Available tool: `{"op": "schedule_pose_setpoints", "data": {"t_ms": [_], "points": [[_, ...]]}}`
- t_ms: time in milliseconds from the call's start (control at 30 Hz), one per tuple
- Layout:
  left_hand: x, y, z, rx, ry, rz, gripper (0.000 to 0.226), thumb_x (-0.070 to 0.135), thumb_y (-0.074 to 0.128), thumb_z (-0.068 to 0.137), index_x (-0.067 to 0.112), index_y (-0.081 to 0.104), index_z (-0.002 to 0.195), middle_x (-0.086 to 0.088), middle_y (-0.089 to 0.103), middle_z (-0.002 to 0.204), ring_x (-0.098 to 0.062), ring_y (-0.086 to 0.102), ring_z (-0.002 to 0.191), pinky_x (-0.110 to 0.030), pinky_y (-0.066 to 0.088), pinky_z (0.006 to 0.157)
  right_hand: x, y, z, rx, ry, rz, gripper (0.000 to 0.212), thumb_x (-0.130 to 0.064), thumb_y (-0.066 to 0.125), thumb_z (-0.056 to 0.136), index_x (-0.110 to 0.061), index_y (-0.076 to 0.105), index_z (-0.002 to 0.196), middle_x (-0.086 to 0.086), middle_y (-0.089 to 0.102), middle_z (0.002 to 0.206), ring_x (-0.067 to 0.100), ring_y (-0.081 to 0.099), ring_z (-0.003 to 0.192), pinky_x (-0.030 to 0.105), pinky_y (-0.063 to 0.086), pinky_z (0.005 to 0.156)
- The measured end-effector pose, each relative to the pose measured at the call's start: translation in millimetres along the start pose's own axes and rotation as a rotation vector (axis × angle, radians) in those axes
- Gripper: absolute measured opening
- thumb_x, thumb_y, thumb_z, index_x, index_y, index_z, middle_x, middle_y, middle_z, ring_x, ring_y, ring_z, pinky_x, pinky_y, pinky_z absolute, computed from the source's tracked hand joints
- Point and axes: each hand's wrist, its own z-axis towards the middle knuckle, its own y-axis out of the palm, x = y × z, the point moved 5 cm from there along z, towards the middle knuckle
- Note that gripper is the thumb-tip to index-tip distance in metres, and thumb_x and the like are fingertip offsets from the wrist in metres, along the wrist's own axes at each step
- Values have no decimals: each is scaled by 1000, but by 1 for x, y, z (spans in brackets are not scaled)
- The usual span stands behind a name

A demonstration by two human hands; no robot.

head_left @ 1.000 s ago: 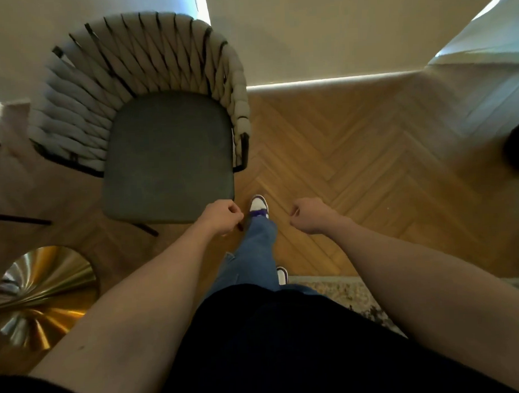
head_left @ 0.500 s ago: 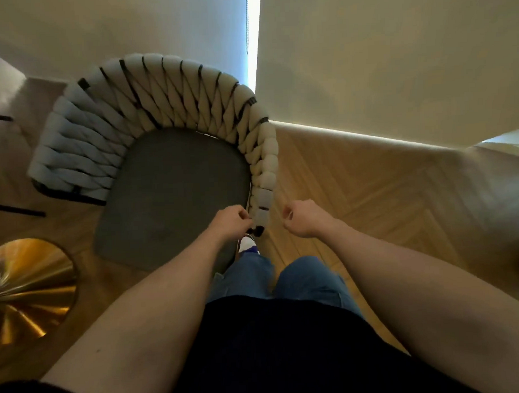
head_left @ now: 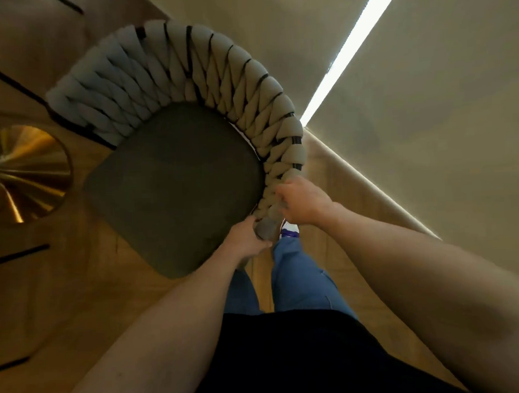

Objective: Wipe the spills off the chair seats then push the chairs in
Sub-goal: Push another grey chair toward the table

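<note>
Warm herringbone wood floor [head_left: 79, 290] runs beside a pale wall. The chair [head_left: 175, 187] stands near the gold table base [head_left: 25, 175]; both the left hand [head_left: 248, 240] and right hand [head_left: 302, 200] curl round its woven armrest [head_left: 276, 178]. The padding looks soft over a stiff frame, probably moderately heavy; the base may block it.

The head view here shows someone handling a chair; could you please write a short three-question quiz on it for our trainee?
1. True or false: both hands hold the chair's woven backrest.
2. Which hand grips the very end of the weave? A) left hand B) right hand
3. Fill in: the seat cushion is dark ____.

Key: 1 true. 2 A; the right hand grips the weave just above it. 3 green, with no spill showing in this light.
</note>
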Motion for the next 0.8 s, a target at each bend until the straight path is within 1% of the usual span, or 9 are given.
{"op": "schedule_pose_setpoints", "data": {"t_ms": [100, 233, 300, 400, 500, 567, 667, 733, 800], "points": [[2, 10, 3, 88, -19, 6, 76, 35, 77, 74, 16, 42, 139, -9, 53, 137, -30, 52, 124, -35, 43, 101, 7, -14, 20, -1, -156, -262, 37, -41, 64, 87, -28, 60, 122, -4, 56, 118, 19, 47, 115, 40, 42, 100], [4, 11, 4, 207, -10, 53, 66, 49, 62, 72, 20, 48, 129, -10, 57, 129, -33, 56, 116, -44, 47, 98, 18, -18, 41, -196, -140, -498, 59, -63, 58, 87, -29, 53, 134, -4, 54, 130, 23, 42, 129, 55, 30, 107], [3, 13, 4, 206, -19, 107, 63, 44, 64, 74, 22, 46, 129, -10, 56, 129, -33, 57, 114, -45, 48, 96, 18, -18, 45, -250, -133, -525, 61, -67, 54, 86, -28, 54, 134, -2, 55, 129, 25, 44, 126, 57, 31, 106], [2, 14, 1, 201, -25, 108, 51, 33, 68, 78, 21, 49, 124, -11, 60, 121, -33, 59, 110, -43, 51, 91, 18, -12, 45, -283, -108, -478, 60, -67, 51, 88, -25, 55, 130, 0, 57, 122, 24, 46, 116, 48, 43, 99], [-7, 11, -8, 206, -20, 115, 47, 29, 67, 80, 22, 50, 124, -11, 61, 118, -34, 59, 109, -44, 51, 91, 9, -2, 41, -309, -111, -510, 64, -73, 44, 88, -23, 57, 125, 0, 59, 115, 22, 47, 101, 40, 49, 89], [-22, 9, -19, 173, -33, 131, 47, 27, 65, 80, 27, 48, 124, -10, 61, 118, -34, 59, 108, -46, 52, 90, -4, 11, 33, -326, -101, -492, 63, -71, 43, 91, -21, 57, 125, 1, 58, 112, 21, 46, 98, 37, 50, 85], [-68, 4, -35, 115, -95, 201, 49, 25, 63, 77, 40, 43, 119, -6, 58, 117, -32, 59, 106, -51, 53, 85, -38, 30, 17, -340, -73, -375, 51, -59, 48, 95, -17, 58, 122, 5, 55, 106, 21, 43, 98, 36, 47, 80], [-107, -1, -43, 96, -129, 240, 50, 26, 63, 78, 45, 40, 118, -4, 55, 120, -32, 57, 105, -52, 53, 84, -67, 46, 8, -362, -70, -276, 44, -50, 51, 95, -15, 57, 121, 9, 57, 112, 23, 44, 100, 38, 48, 84], [-128, -17, -71, 121, -147, 309, 51, 25, 61, 82, 46, 39, 122, -2, 54, 123, -32, 58, 106, -48, 52, 83, -97, 66, 2, -375, -89, -183, 40, -40, 54, 94, -14, 55, 124, 12, 57, 117, 26, 47, 107, 40, 48, 86]]}}
